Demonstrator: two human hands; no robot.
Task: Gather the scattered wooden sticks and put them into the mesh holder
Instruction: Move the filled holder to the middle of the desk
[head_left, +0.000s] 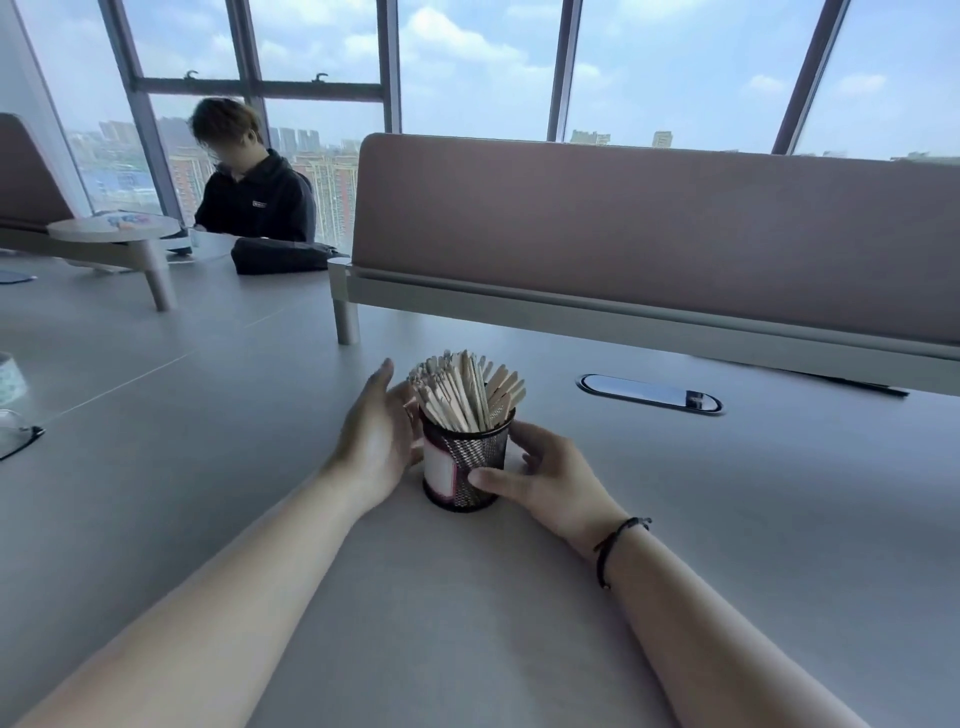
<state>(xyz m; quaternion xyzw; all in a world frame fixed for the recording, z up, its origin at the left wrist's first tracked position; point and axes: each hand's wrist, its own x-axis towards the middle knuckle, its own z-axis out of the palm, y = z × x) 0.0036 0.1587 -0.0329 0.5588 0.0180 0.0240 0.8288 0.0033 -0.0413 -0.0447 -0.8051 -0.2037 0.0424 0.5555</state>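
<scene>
A black mesh holder (475, 457) with a white label stands upright on the grey table (727, 519) in front of me. Several pale wooden sticks (465, 389) stand bunched inside it, fanning out above the rim. My left hand (379, 436) is at the holder's left side, fingers spread and flat, beside or lightly touching it. My right hand (545, 478) wraps the holder's right side, thumb across the front of the mesh and fingers behind. No loose sticks show on the table.
A pink divider panel (649, 228) on metal legs runs across the back. An oval cable port (649, 393) lies right of the holder. A seated person (254, 182) and dark pouch (280, 254) are far left. Glasses (18, 436) and a tape roll (8, 376) sit at the left edge.
</scene>
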